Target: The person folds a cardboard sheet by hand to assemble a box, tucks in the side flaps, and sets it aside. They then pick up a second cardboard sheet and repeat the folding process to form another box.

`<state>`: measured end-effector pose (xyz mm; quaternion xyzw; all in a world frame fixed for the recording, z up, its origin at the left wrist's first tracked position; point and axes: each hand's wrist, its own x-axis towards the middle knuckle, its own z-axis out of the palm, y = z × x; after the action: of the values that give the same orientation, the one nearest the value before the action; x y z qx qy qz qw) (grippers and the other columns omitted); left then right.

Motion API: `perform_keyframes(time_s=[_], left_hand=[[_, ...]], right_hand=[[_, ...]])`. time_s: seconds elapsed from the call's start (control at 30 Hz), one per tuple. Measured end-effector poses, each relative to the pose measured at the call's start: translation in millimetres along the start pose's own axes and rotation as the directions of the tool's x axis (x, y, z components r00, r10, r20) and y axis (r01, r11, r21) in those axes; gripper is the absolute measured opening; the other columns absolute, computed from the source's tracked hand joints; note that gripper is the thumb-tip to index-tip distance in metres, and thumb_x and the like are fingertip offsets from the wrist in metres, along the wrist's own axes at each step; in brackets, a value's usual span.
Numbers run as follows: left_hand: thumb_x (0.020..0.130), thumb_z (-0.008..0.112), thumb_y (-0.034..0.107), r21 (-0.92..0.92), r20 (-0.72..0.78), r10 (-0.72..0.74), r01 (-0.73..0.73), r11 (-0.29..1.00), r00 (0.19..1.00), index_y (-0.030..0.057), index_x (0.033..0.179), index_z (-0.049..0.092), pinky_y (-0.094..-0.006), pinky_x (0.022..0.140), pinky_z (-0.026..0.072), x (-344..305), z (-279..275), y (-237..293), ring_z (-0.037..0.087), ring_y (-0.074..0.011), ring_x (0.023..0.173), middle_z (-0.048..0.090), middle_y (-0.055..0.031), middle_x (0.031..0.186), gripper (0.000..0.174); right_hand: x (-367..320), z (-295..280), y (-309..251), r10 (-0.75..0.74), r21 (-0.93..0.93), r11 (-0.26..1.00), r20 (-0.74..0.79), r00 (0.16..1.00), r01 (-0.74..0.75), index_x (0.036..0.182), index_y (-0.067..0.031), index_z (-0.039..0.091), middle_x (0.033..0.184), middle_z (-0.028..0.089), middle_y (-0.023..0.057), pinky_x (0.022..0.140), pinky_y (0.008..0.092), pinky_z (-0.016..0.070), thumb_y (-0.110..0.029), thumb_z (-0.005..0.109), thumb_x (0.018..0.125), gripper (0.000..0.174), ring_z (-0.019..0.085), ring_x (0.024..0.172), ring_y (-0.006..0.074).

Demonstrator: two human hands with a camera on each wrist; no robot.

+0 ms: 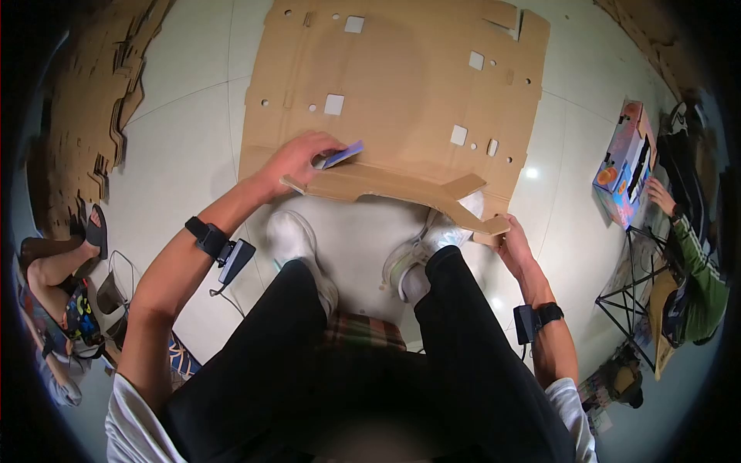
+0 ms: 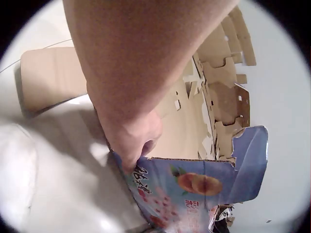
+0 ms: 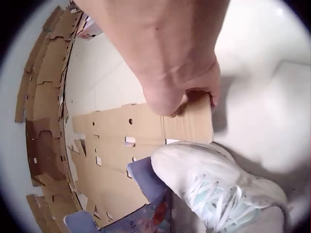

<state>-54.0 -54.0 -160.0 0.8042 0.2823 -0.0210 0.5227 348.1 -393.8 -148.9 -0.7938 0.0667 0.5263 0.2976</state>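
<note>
A large flat cardboard sheet (image 1: 401, 85) with square and round cutouts lies on the floor, its near flap raised. The left hand (image 1: 302, 158) pinches the flap at its left, beside a small blue-printed part (image 1: 344, 154). At the near right corner the right hand (image 1: 515, 245) grips the flap's end, fingers curled round the edge. In the left wrist view the left hand (image 2: 131, 141) holds the edge of the blue printed face (image 2: 180, 189), which shows fruit pictures. The right wrist view has the right hand (image 3: 182, 87) round a plain cardboard tab (image 3: 194, 119).
White shoes (image 1: 292, 235) stand at the sheet's near edge. Stacked cardboard (image 1: 85, 100) lies at the left. A seated person (image 1: 58, 293) is at the left; at the right another person's hand (image 1: 660, 196) touches a printed box (image 1: 627, 162) above a black folding frame (image 1: 633, 297).
</note>
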Motion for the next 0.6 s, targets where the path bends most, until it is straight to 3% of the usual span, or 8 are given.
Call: perform_keyframes(time_s=[0.13, 0.23, 0.27, 0.37, 0.4, 0.5, 0.6], left_hand=[[0.091, 0.077, 0.021, -0.001, 0.006, 0.033, -0.033, 0.999, 0.999, 0.0066, 0.126, 0.072, -0.0406, 0.099, 0.0536, 3.7, -2.5, 6.9, 0.065, -0.0315, 0.111, 0.071, -0.0114, 0.118, 0.039], [0.09, 0.08, 0.02, -0.061, -0.033, -0.003, 0.001, 0.998, 0.999, 0.0052, 0.126, 0.072, -0.0379, 0.097, 0.0533, 3.6, 0.8, 7.0, 0.065, -0.0287, 0.107, 0.071, -0.0109, 0.115, 0.04], [0.09, 0.081, 0.019, -0.082, -0.039, -0.008, 0.005, 0.997, 0.999, 0.0049, 0.126, 0.072, -0.0367, 0.096, 0.0529, 4.6, 2.7, 2.7, 0.065, -0.0266, 0.105, 0.071, -0.0101, 0.114, 0.04], [0.088, 0.084, 0.014, -0.161, -0.038, -0.037, 0.03, 0.987, 0.999, 0.0042, 0.127, 0.071, -0.0336, 0.092, 0.0517, 9.9, 5.8, -22.5, 0.063, -0.0207, 0.099, 0.069, -0.0075, 0.109, 0.041], [0.088, 0.084, 0.013, -0.193, -0.028, -0.052, 0.046, 0.98, 0.998, 0.004, 0.127, 0.071, -0.0328, 0.09, 0.0513, 12.3, 3.3, -28.2, 0.062, -0.019, 0.096, 0.068, -0.0066, 0.107, 0.042], [0.088, 0.084, 0.008, -0.261, 0.021, -0.124, 0.125, 0.957, 0.992, 0.0041, 0.127, 0.071, -0.0318, 0.086, 0.0503, 12.8, -5.5, -47.1, 0.057, -0.0162, 0.09, 0.063, -0.004, 0.1, 0.042], [0.088, 0.084, 0.009, -0.278, 0.031, -0.126, 0.129, 0.952, 0.992, 0.0043, 0.126, 0.07, -0.0321, 0.083, 0.0496, 14.6, -11.1, -49.4, 0.055, -0.0156, 0.086, 0.06, -0.0032, 0.096, 0.041]], right_hand=[[4.5, 2.4, -14.0, -0.113, 0.185, 0.978, 0.065, 0.991, 0.099, 0.144, -0.0068, 0.056, 0.133, 0.065, 0.009, 0.091, 0.0325, 0.0567, -0.03, 0.049, 0.112, 0.04, 0.064, 0.116, 0.0159], [-36.9, 33.9, -58.8, -0.277, 0.02, 0.958, -0.192, 0.941, 0.286, 0.148, -0.0046, 0.054, 0.136, 0.065, 0.0102, 0.093, 0.0355, 0.058, -0.033, 0.039, 0.112, 0.048, 0.067, 0.116, 0.0188], [-30.1, 26.0, -58.7, -0.293, 0.162, 0.94, -0.07, 0.953, 0.301, 0.145, 0.0, 0.058, 0.135, 0.067, 0.0122, 0.094, 0.0358, 0.0583, -0.03, 0.033, 0.111, 0.052, 0.069, 0.112, 0.0207], [-17.4, 8.9, -68.8, -0.286, 0.019, 0.958, 0.042, 0.957, 0.285, 0.141, 0.0019, 0.062, 0.13, 0.07, 0.0144, 0.093, 0.0354, 0.0583, -0.024, 0.033, 0.108, 0.051, 0.071, 0.108, 0.0216], [-18.0, 14.6, -76.2, -0.269, -0.049, 0.962, 0.012, 0.963, 0.269, 0.137, 0.0034, 0.065, 0.127, 0.072, 0.0157, 0.096, 0.0342, 0.0587, -0.017, 0.033, 0.104, 0.05, 0.071, 0.108, 0.0208], [-9.0, 30.6, -90.9, -0.2, 0.085, 0.977, 0.045, 0.979, 0.196, 0.143, 0.0039, 0.062, 0.132, 0.07, 0.0163, 0.102, 0.0352, 0.0582, -0.014, 0.034, 0.1, 0.054, 0.071, 0.114, 0.022], [-20.3, 28.2, -117.9, -0.18, 0.248, 0.964, 0.341, 0.923, 0.097, 0.147, 0.0059, 0.059, 0.136, 0.068, 0.0176, 0.107, 0.0357, 0.057, -0.008, 0.035, 0.098, 0.057, 0.07, 0.12, 0.0239]])
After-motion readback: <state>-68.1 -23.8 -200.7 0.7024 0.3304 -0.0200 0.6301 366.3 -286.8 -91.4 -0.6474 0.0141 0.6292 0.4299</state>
